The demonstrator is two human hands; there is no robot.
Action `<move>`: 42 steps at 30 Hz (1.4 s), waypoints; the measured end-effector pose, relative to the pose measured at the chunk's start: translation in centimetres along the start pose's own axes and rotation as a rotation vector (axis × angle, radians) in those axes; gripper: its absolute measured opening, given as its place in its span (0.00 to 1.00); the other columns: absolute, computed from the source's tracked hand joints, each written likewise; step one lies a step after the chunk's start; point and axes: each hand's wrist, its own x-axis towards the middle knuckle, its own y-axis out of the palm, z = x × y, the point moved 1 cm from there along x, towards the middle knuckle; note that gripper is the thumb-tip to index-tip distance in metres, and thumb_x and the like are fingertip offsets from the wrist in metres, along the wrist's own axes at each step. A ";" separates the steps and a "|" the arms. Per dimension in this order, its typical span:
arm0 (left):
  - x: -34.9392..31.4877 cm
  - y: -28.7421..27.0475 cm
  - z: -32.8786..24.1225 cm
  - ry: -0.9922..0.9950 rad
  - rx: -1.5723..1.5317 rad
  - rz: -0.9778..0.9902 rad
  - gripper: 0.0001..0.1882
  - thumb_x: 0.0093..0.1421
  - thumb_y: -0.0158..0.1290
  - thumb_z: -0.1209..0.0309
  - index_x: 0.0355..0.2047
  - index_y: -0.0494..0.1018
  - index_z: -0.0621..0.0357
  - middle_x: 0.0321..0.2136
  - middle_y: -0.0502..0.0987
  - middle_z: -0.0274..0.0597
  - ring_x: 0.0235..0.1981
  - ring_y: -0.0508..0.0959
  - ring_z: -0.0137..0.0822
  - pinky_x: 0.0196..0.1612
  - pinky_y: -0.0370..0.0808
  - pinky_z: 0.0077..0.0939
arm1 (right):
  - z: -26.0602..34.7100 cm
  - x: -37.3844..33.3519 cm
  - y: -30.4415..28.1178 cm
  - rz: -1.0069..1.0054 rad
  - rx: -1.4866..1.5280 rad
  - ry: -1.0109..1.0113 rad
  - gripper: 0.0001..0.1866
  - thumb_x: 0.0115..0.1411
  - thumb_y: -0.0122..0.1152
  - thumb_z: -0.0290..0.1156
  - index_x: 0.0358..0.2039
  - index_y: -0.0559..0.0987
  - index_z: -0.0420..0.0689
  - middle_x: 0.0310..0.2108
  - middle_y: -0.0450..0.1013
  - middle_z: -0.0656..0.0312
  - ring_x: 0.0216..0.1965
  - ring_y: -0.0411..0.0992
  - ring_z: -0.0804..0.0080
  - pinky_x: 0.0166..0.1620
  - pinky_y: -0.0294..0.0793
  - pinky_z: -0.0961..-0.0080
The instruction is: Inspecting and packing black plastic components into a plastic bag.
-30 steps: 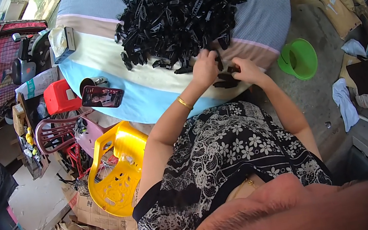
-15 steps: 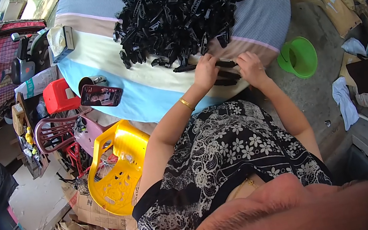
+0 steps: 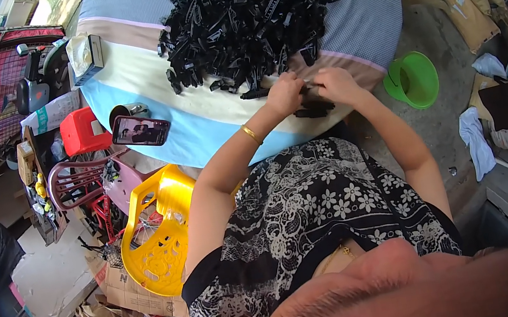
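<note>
A large heap of black plastic pieces (image 3: 245,25) covers the far middle of the striped tablecloth (image 3: 151,85). Near the table's close edge, my left hand (image 3: 287,94) is closed, its fingertips pinching a small black plastic piece, mostly covered by the fingers. Facing it, my right hand (image 3: 336,86) has its fingers pinched together at the other side of that piece. Just below both hands lie a few long black plastic strips (image 3: 314,110). One more black piece (image 3: 254,94) rests left of my left hand, at the heap's near edge.
A phone (image 3: 142,131) leans by a metal cup (image 3: 137,109) at the table's left edge, with a tissue box (image 3: 91,61) farther back. A green bucket (image 3: 425,79) stands to the right. On my left is a yellow plastic chair (image 3: 164,244).
My hands have drawn closer together, the right one shifting left. The black strip that showed between them is now mostly covered by fingers. The phone's picture has changed.
</note>
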 end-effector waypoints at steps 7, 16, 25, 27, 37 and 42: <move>2.3 -2.6 -0.6 -0.325 0.186 -0.260 0.34 0.44 0.60 0.73 0.52 0.58 0.58 0.36 0.69 0.50 0.37 0.72 0.50 0.38 0.73 0.38 | -0.3 4.0 1.4 -0.232 -0.347 0.168 0.08 0.50 0.54 0.31 0.32 0.74 0.45 0.31 0.67 0.59 0.35 0.68 0.60 0.35 0.71 0.66; 1.6 -0.4 -1.1 -0.485 -0.116 -0.218 0.32 0.50 0.54 0.69 0.54 0.55 0.60 0.23 0.75 0.57 0.26 0.76 0.57 0.32 0.74 0.47 | 0.3 -0.6 1.0 -0.244 -0.380 0.197 0.13 0.50 0.54 0.28 0.38 0.76 0.51 0.38 0.68 0.57 0.41 0.68 0.59 0.41 0.69 0.63; 1.2 -0.4 -0.7 -0.224 0.058 -0.107 0.17 0.45 0.53 0.77 0.38 0.75 0.53 0.38 0.66 0.48 0.38 0.70 0.47 0.41 0.72 0.36 | -1.3 -3.2 1.4 -0.303 0.706 0.654 0.12 0.55 0.51 0.22 0.42 0.74 0.42 0.28 0.73 0.58 0.25 0.72 0.68 0.30 0.71 0.73; 1.2 -0.9 -1.2 -0.154 0.015 -0.147 0.09 0.42 0.55 0.77 0.28 0.75 0.57 0.35 0.67 0.48 0.41 0.68 0.50 0.44 0.70 0.38 | -0.2 -2.2 0.7 -0.211 0.676 0.540 0.11 0.57 0.52 0.23 0.41 0.74 0.41 0.27 0.72 0.59 0.23 0.71 0.72 0.29 0.70 0.75; -0.5 0.6 0.5 -0.164 -0.154 -0.230 0.11 0.41 0.60 0.74 0.28 0.76 0.60 0.31 0.73 0.45 0.38 0.72 0.48 0.43 0.70 0.37 | 0.3 -2.2 -0.7 -0.178 0.000 0.179 0.11 0.44 0.55 0.21 0.31 0.78 0.42 0.32 0.69 0.59 0.38 0.69 0.59 0.39 0.71 0.67; -0.5 0.9 0.8 -0.123 -0.126 -0.250 0.09 0.40 0.59 0.75 0.26 0.76 0.61 0.28 0.73 0.45 0.36 0.73 0.47 0.40 0.71 0.37 | 0.1 -1.8 -0.8 -0.141 -0.026 0.064 0.09 0.42 0.55 0.22 0.28 0.77 0.42 0.28 0.66 0.60 0.36 0.68 0.61 0.36 0.70 0.66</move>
